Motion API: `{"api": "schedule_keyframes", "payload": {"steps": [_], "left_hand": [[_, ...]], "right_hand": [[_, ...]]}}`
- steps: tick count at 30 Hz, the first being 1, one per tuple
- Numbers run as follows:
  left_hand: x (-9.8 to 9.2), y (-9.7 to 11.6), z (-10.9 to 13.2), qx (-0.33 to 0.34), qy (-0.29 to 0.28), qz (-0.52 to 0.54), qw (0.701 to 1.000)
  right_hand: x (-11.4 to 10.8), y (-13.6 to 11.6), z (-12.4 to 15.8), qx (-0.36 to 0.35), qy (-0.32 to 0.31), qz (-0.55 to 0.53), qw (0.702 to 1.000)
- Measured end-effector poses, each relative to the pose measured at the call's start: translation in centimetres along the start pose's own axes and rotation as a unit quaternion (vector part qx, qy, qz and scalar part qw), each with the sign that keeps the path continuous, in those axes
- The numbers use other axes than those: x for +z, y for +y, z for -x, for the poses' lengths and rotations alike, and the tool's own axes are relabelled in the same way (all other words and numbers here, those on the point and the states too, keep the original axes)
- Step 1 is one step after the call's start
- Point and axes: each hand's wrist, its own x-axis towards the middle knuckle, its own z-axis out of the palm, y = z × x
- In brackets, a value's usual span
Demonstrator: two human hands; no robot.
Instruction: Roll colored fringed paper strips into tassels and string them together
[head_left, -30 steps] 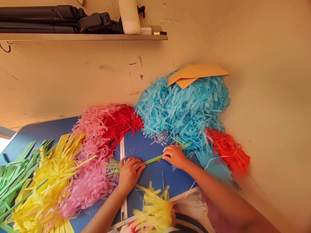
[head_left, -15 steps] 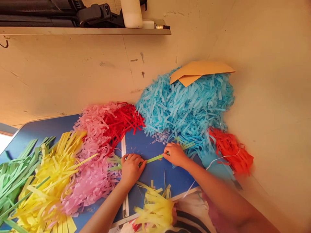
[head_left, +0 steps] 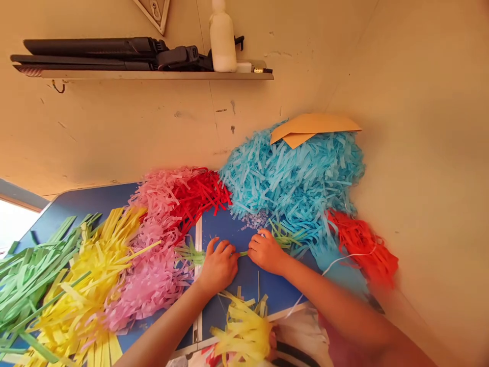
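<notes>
A light green tissue-paper tassel (head_left: 282,234) lies stretched sideways over the blue table (head_left: 225,224), its fringed ends spread out beyond both hands. My left hand (head_left: 219,266) is closed around its narrow twisted middle. Close by on the right, my right hand (head_left: 267,251) pinches the same strip, with a short bit of green showing between the two hands. A bunch of yellow paper fringe (head_left: 244,326) sits at the near edge, against my lap. Behind my right hand rises a big heap of light blue paper fringe (head_left: 294,173).
Pink fringe (head_left: 156,255), dark red strips (head_left: 198,196), yellow strips (head_left: 84,270) and green strips (head_left: 38,275) cover the table's left. An orange-red bundle (head_left: 362,247) and white string (head_left: 344,257) lie right. A folded orange sheet (head_left: 317,125) tops the blue heap; a wall shelf (head_left: 160,75) hangs above.
My hands have come closer together along the green strip, so less of it shows between them. The camera view has tilted up, showing more of the shelf.
</notes>
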Motion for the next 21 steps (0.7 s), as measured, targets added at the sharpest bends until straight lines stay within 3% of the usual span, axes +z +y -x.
{"api": "schedule_keyframes", "payload": {"steps": [9, 16, 21], "left_hand": [[0.8, 0.1, -0.5, -0.017, 0.040, 0.008, 0.999], [1.2, -0.2, 0.0, -0.007, 0.040, 0.003, 0.999], [1.0, -0.5, 1.0, -0.021, 0.024, 0.026, 0.999]], "right_hand": [[0.0, 0.3, -0.2, 0.062, 0.007, -0.022, 0.998], [0.3, -1.2, 0.1, 0.040, 0.018, 0.016, 0.999], [0.5, 0.1, 1.8, 0.069, 0.012, -0.008, 0.998]]}}
